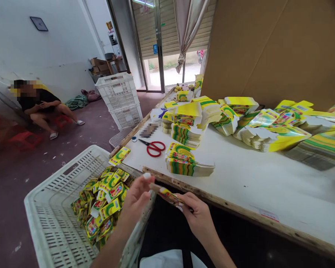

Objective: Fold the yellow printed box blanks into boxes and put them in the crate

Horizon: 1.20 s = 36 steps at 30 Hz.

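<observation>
Between thumb and fingers, my right hand (194,210) grips a small yellow-green printed carton (169,195), tilted with one end toward my left hand. My left hand (138,195) is held just beside that end, thumb and fingers apart, with a white covering on one fingertip. Below and left of it, a white plastic crate (48,208) holds a heap of small yellow printed cartons (111,193). Straight ahead on the white table (234,201) lies a stack of flat, unfolded cartons (184,162).
Red-handled scissors (155,149) lie on the table, near a lone carton (120,156) at its left edge. More stacks of flat cartons (265,130) line the back. Stacked white crates (118,96) stand on the floor, and a person (41,100) sits far left.
</observation>
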Each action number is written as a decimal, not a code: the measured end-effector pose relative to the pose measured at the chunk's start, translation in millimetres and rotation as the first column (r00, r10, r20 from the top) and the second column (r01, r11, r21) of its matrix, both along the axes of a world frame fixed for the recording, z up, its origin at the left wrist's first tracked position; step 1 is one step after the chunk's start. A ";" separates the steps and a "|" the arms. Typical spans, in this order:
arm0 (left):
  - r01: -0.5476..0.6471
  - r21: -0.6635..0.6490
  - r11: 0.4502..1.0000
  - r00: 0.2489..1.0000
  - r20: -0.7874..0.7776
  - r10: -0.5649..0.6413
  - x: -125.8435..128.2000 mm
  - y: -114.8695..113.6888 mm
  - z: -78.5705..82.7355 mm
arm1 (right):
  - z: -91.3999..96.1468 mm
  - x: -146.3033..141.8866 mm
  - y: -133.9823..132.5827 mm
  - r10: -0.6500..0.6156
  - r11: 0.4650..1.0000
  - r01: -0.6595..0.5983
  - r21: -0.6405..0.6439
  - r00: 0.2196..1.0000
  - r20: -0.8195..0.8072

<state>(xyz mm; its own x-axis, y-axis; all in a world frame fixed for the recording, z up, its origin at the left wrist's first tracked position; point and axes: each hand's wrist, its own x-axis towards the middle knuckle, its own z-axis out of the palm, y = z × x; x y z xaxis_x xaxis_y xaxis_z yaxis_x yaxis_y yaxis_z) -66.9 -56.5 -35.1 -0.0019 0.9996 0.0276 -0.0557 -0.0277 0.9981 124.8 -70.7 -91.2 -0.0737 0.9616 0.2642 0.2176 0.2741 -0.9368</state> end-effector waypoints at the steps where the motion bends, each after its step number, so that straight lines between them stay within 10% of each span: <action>1: 0.026 0.047 0.999 0.996 -0.091 -0.022 -5.6 -0.6 7.3 | -0.4 2.9 -0.4 -0.008 0.998 0.000 0.065 0.994 0.113; 5: 0.275 -0.106 0.956 0.759 -0.587 -0.283 -6.4 -6.6 11.3 | 2.6 -0.5 -6.4 0.039 0.955 -0.164 0.245 0.894 0.447; 8: 0.395 -0.236 0.888 0.605 -0.660 -0.445 9.3 -10.9 -6.2 | 4.3 -6.8 -12.5 0.061 0.922 -0.231 0.310 0.879 0.473; 13: 0.279 -0.133 0.951 0.671 -0.681 -0.292 22.8 -14.4 -22.9 | -4.0 -6.4 -17.1 -0.256 0.956 0.246 0.160 0.966 0.045; 16: 0.242 -0.109 0.964 0.678 -0.691 -0.249 26.6 -17.4 -23.9 | -13.4 -13.8 -18.0 -0.181 0.973 0.133 -0.187 0.946 -0.269; 21: 0.383 -0.050 0.922 0.628 -0.718 -0.300 37.0 -25.3 -26.1 | -28.0 -27.9 -19.8 -0.147 0.850 -0.148 -0.505 0.855 -0.498; 30: 0.400 -0.124 0.908 0.577 -0.736 -0.354 38.7 -22.8 -32.9 | -14.9 -13.8 -23.6 0.114 0.941 -0.194 -0.277 0.953 -0.282; 36: 0.348 0.108 0.931 0.666 -0.727 -0.164 37.2 -23.7 -46.0 | -16.4 -19.7 -25.1 0.158 0.987 -0.158 -0.029 0.987 0.006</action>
